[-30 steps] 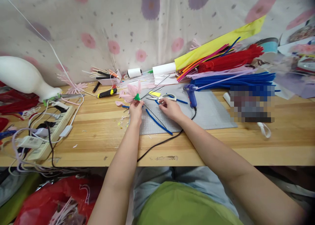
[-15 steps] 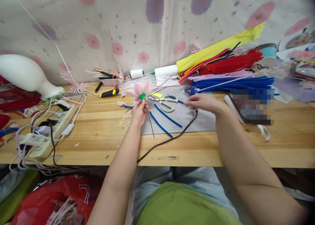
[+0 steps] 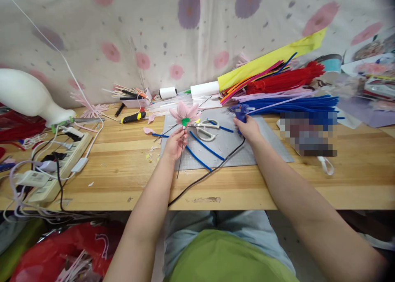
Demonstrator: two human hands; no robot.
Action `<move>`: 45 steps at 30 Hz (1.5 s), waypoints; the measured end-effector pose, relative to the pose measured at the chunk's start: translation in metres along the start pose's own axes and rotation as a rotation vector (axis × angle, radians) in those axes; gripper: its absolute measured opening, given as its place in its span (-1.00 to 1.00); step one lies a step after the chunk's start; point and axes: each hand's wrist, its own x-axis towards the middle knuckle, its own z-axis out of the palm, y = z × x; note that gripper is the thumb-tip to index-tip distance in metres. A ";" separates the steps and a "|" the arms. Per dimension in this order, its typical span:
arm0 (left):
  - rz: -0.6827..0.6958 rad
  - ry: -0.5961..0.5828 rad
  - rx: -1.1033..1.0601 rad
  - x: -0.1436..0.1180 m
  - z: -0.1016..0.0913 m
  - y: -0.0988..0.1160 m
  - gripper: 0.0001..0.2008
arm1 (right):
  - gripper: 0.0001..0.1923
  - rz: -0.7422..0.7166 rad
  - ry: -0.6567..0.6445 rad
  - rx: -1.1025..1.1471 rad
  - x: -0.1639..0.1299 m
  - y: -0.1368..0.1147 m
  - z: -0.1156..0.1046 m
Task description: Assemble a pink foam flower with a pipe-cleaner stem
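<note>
Holding a pink flower [image 3: 185, 111] upright by its thin wire stem over the grey mat [image 3: 265, 144], the left hand [image 3: 175, 143] pinches just below the green collar. Petals and collar look already joined; the stem is bare wire. Right hand [image 3: 248, 129] closes around the blue glue gun [image 3: 240, 112] at the mat's far edge. Between them lie scissors [image 3: 206, 128] and blue pipe cleaners [image 3: 203, 145]; the gun's black cord [image 3: 210, 173] trails across the mat.
</note>
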 end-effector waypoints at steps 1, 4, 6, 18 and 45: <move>0.008 -0.003 -0.010 0.000 0.000 0.000 -0.85 | -0.63 -0.001 0.008 0.146 -0.002 -0.004 -0.001; 0.028 0.019 -0.002 0.001 0.001 0.000 -0.83 | -0.64 -0.103 -0.038 0.454 -0.016 -0.021 -0.005; 0.030 0.037 0.021 0.001 0.001 -0.002 -0.82 | -0.63 -0.159 -0.141 0.512 -0.029 -0.032 -0.007; -0.043 0.106 0.138 0.004 -0.001 -0.009 -0.83 | -0.55 -0.126 -0.641 0.266 -0.060 -0.042 0.015; -0.071 0.185 0.064 0.003 0.006 -0.008 -0.82 | -0.59 -0.205 -0.493 0.158 -0.061 -0.038 0.024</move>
